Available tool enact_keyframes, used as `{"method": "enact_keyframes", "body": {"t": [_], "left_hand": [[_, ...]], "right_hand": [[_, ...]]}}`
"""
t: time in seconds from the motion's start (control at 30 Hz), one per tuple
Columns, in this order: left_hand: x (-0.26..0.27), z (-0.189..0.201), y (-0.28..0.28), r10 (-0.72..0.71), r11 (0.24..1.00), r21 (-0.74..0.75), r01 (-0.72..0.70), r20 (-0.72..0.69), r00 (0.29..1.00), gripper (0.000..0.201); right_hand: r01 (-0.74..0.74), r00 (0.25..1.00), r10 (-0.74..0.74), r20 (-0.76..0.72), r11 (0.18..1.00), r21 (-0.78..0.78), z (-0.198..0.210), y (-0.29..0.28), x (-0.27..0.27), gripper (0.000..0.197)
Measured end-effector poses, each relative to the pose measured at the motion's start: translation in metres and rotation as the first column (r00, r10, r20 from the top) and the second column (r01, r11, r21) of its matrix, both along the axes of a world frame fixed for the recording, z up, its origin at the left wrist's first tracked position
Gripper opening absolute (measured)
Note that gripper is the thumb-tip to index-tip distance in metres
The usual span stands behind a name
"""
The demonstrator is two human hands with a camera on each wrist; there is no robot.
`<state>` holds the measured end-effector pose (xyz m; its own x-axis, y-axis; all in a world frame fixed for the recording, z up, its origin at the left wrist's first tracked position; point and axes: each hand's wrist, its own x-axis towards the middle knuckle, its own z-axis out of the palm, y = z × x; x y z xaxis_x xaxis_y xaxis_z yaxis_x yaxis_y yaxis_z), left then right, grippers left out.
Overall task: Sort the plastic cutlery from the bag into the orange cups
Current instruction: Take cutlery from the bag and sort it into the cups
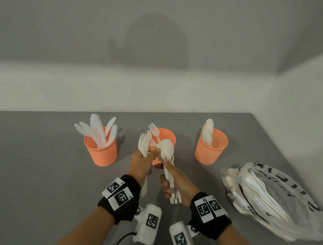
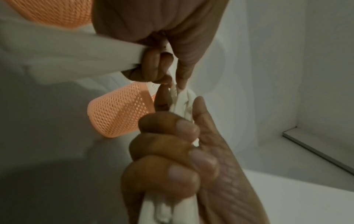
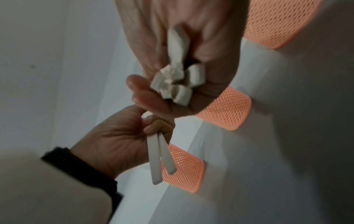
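Three orange mesh cups stand in a row: the left cup [image 1: 100, 151] holds knives, the middle cup [image 1: 167, 136] forks, the right cup [image 1: 210, 150] spoons. In front of the middle cup my left hand [image 1: 149, 155] grips a few white forks [image 1: 144, 143], tines up. My right hand [image 1: 166, 178] grips a bundle of white spoons [image 1: 167, 150] by the handles, bowls up, its index finger lying along them. The two hands touch. In the right wrist view the bundle's handle ends [image 3: 176, 84] stick out of my fist. The fork handles [image 3: 161, 157] hang from my left hand [image 3: 153, 122].
A clear plastic bag [image 1: 270, 200] with more white cutlery lies on the grey table [image 1: 34, 177] at the right. White walls close the table's back and right side. Wrist cameras and cables hang below both forearms.
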<state>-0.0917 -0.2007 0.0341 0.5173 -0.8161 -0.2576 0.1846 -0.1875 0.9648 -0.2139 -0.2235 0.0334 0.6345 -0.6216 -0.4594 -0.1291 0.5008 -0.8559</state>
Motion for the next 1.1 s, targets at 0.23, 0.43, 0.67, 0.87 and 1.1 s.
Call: {"method": "enact_keyframes", "body": {"t": [0.23,0.43,0.67,0.87,1.1], "left_hand": [[-0.002,0.003,-0.004,-0.072,0.997,0.023,0.072,-0.006,0.997,0.012],[-0.006,0.005,-0.005,-0.160,0.984,0.066,0.166,-0.091,0.983,0.008],[-0.027,0.011,-0.008,-0.040,0.999,-0.011,0.039,-0.332,0.942,0.018],[-0.060,0.003,-0.019,-0.027,0.999,-0.031,0.023,-0.109,0.994,0.014],[-0.082,-0.002,-0.039,0.125,0.992,-0.021,-0.125,-0.014,0.992,0.026]], "right_hand": [[-0.026,0.999,0.024,-0.039,0.999,-0.036,-0.005,0.002,-0.009,0.036],[-0.036,0.998,0.034,-0.061,0.999,-0.033,-0.003,0.001,-0.023,0.033],[0.145,0.989,-0.144,0.011,0.989,-0.026,0.001,-0.011,-0.036,0.026],[0.111,0.991,-0.130,-0.045,0.950,-0.292,0.003,-0.020,-0.048,0.027],[0.112,0.991,-0.125,-0.038,0.962,-0.250,0.000,-0.032,-0.071,0.027]]}}
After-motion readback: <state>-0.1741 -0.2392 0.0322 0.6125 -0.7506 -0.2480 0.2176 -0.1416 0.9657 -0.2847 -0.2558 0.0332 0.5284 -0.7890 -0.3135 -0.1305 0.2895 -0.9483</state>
